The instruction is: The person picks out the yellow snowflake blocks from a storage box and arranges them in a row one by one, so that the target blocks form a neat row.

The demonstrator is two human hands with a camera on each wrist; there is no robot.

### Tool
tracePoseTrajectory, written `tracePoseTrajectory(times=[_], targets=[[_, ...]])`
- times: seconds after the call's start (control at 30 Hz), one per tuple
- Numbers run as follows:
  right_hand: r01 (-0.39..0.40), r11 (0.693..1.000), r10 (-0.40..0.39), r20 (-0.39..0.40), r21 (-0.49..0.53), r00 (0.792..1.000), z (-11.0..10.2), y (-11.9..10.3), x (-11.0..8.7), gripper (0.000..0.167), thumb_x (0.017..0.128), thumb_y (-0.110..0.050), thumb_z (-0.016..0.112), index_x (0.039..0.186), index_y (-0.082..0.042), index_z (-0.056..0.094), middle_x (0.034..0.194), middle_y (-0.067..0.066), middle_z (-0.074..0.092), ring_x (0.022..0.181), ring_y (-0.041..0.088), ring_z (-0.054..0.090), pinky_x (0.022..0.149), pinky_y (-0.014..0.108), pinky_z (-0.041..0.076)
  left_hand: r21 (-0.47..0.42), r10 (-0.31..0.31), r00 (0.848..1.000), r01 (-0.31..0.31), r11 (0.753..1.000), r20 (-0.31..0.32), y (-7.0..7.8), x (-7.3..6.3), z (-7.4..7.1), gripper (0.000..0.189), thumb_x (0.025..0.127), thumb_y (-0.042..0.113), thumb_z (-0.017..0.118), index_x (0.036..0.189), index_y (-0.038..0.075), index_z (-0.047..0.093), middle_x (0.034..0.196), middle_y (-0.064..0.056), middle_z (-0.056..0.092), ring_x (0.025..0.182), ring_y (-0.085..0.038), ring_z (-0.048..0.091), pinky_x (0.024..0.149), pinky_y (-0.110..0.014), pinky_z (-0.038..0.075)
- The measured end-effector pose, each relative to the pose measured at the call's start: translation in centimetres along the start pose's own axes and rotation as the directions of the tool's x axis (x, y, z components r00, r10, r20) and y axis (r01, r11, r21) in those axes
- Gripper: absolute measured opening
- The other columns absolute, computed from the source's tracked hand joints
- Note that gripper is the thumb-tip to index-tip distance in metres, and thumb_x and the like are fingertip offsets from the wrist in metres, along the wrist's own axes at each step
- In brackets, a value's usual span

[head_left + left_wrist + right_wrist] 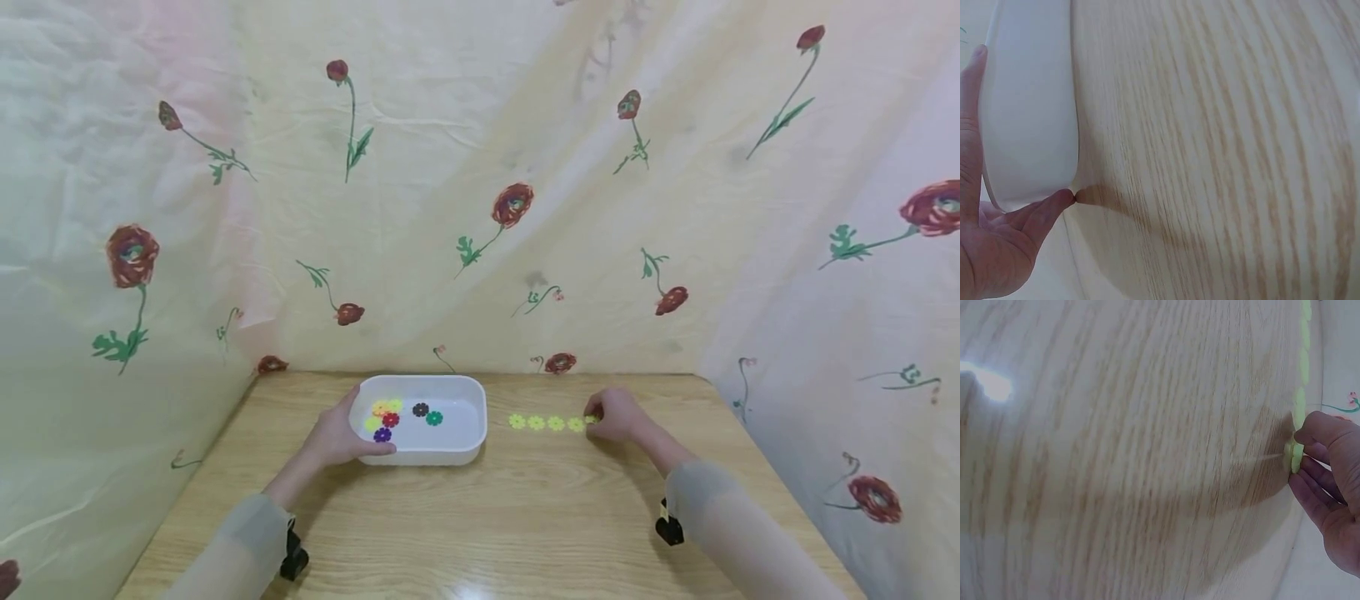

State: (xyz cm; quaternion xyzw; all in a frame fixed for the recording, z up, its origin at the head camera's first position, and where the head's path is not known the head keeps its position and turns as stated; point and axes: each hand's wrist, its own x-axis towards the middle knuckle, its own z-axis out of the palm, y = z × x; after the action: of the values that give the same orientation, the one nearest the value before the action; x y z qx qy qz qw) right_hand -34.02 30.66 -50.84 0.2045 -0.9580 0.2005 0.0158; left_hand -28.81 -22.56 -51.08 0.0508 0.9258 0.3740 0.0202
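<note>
My left hand (335, 435) grips the left end of a white plastic tub (427, 457), its thumb along the front wall. In the left wrist view the fingertips reach round the tub's end, close to the table. Inside the tub lie several flower-shaped discs: yellow, orange, a red one (391, 420), a purple one (382, 435), a dark brown one (421, 409) and a green one (434, 418). To its right, yellow flower-shaped discs (536, 422) form a straight row on the table. At the row's right end my right hand (618, 415) pinches a yellow disc (1297, 459), partly hidden by the fingers.
The wood-grain table (480, 517) ends at a hanging flower-print cloth (420, 233) behind and on both sides. Small black devices, one at the left wrist (294, 557) and one at the right (669, 527), sit below the sleeves.
</note>
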Motion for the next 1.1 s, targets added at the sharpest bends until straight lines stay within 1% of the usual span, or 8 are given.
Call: tracePoseTrajectory(times=[0.17, 0.37, 0.53, 0.7, 0.77, 0.87, 1.03, 1.1], targets=[[-0.009, 1.000, 0.009, -0.008, -0.005, 1.000, -0.1, 0.0, -0.4, 0.014, 0.072, -0.008, 0.081, 0.086, -0.005, 0.078, 0.077, 0.001, 0.070, 0.072, 0.010, 0.058, 0.068, 0.028, 0.052, 0.012, -0.001, 1.000, 0.001, 1.000, 0.001, 0.4, 0.2, 0.4, 0.134, 0.071, 0.056, 0.096, 0.169, 0.008, 0.020, 0.164, -0.023, 0.044, 0.141, -0.042, 0.053, 0.119, -0.067, 0.043], [-0.005, 1.000, 0.005, -0.006, -0.031, 1.000, 0.0, -0.1, -0.5, 0.015, 0.073, -0.008, 0.081, 0.088, -0.005, 0.078, 0.079, 0.003, 0.071, 0.073, 0.009, 0.057, 0.070, 0.029, 0.052, 0.023, 0.033, 0.999, -0.033, 0.999, 0.019, 1.4, 0.5, 1.3, 0.135, 0.070, 0.057, 0.096, 0.169, 0.005, 0.021, 0.161, -0.024, 0.048, 0.136, -0.041, 0.056, 0.116, -0.065, 0.048], [0.009, 1.000, -0.009, 0.000, -0.025, 1.000, 0.1, -0.4, -0.6, 0.016, 0.074, -0.009, 0.081, 0.089, -0.003, 0.079, 0.080, 0.005, 0.072, 0.074, 0.010, 0.058, 0.070, 0.029, 0.052, 0.026, 0.031, 1.000, -0.031, 0.999, 0.005, 1.4, 0.8, 1.6, 0.135, 0.069, 0.058, 0.096, 0.169, 0.007, 0.022, 0.161, -0.022, 0.049, 0.136, -0.039, 0.056, 0.115, -0.063, 0.049], [-0.040, 0.999, 0.040, 0.012, 0.005, 0.999, -0.2, -0.5, -0.4, 0.016, 0.078, -0.011, 0.078, 0.092, -0.003, 0.078, 0.083, 0.006, 0.074, 0.077, 0.014, 0.063, 0.074, 0.035, 0.057, 0.009, 0.025, 1.000, -0.025, 1.000, 0.009, 1.3, 1.2, 1.7, 0.136, 0.068, 0.061, 0.095, 0.170, 0.009, 0.021, 0.162, -0.021, 0.048, 0.138, -0.040, 0.055, 0.116, -0.065, 0.047], [-0.055, 0.998, 0.055, 0.002, 0.008, 0.999, -0.4, -0.6, -0.1, 0.014, 0.082, -0.012, 0.076, 0.093, -0.003, 0.078, 0.086, 0.007, 0.075, 0.080, 0.017, 0.066, 0.076, 0.039, 0.059, 0.004, 0.021, 1.000, -0.021, 1.000, 0.007, 1.2, 1.3, 1.7, 0.136, 0.068, 0.060, 0.096, 0.170, 0.010, 0.021, 0.163, -0.021, 0.047, 0.139, -0.040, 0.055, 0.116, -0.066, 0.047], [-0.047, 0.999, 0.047, -0.017, 0.003, 0.999, -0.8, -1.2, 0.8, 0.017, 0.086, -0.013, 0.073, 0.097, -0.001, 0.078, 0.090, 0.010, 0.076, 0.082, 0.021, 0.069, 0.078, 0.044, 0.061, 0.008, 0.027, 1.000, -0.027, 1.000, 0.008, 1.3, 1.4, 1.7, 0.137, 0.068, 0.061, 0.096, 0.170, 0.009, 0.021, 0.163, -0.022, 0.046, 0.139, -0.041, 0.054, 0.117, -0.066, 0.046], [0.014, 0.999, -0.016, -0.045, -0.033, 0.999, -1.8, -3.5, 3.2, 0.022, 0.089, -0.012, 0.072, 0.103, 0.003, 0.078, 0.096, 0.016, 0.078, 0.086, 0.027, 0.072, 0.081, 0.047, 0.063, 0.016, 0.010, 1.000, -0.011, 1.000, 0.013, 1.5, 1.2, 1.7, 0.137, 0.068, 0.060, 0.095, 0.170, 0.010, 0.020, 0.164, -0.022, 0.045, 0.139, -0.041, 0.053, 0.117, -0.066, 0.046], [0.047, 0.998, -0.049, -0.044, -0.044, 0.998, -2.2, -4.5, 4.4, 0.023, 0.089, -0.011, 0.071, 0.105, 0.004, 0.078, 0.103, 0.019, 0.079, 0.089, 0.029, 0.074, 0.084, 0.048, 0.063, 0.016, 0.011, 1.000, -0.011, 1.000, 0.011, 1.5, 1.2, 1.7, 0.136, 0.069, 0.060, 0.095, 0.170, 0.009, 0.020, 0.164, -0.023, 0.045, 0.139, -0.042, 0.053, 0.117, -0.066, 0.046]])
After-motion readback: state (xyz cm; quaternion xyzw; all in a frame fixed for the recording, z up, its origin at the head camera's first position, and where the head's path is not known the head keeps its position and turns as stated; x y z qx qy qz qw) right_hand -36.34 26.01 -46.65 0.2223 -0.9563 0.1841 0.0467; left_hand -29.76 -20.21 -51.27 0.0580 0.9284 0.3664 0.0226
